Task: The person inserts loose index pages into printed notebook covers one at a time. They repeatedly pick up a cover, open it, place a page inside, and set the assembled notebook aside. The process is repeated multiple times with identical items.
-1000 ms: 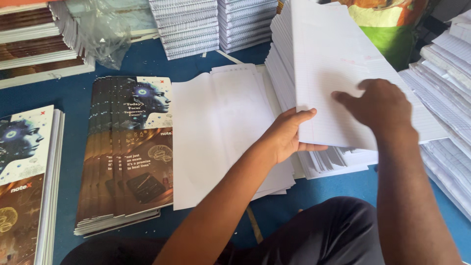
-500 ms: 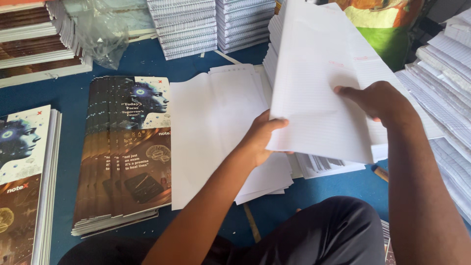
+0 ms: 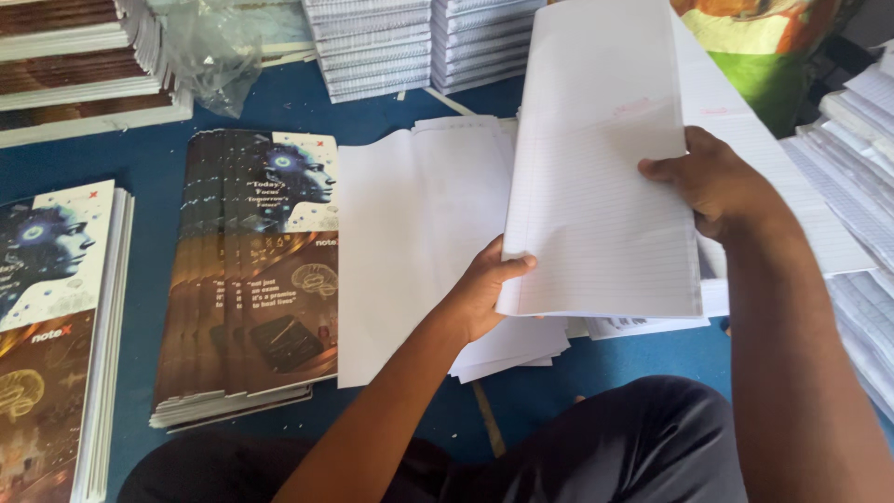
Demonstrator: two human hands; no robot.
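My two hands hold up a sheaf of white ruled paper, tilted upright above the blue surface. My left hand grips its lower left corner with the thumb on top. My right hand clasps its right edge about halfway up. Below it lies a spread pile of plain white sheets, and further ruled sheets fan out behind to the right.
A fanned stack of printed covers lies left of the white sheets, another stack at the far left. Bundles of ruled paper stand at the back and right. A crumpled clear plastic bag lies back left. My dark-trousered knee is below.
The sheaf has been lifted off the right pile and swung leftward and upright. My left hand slid from under the stack to grip its lower corner.
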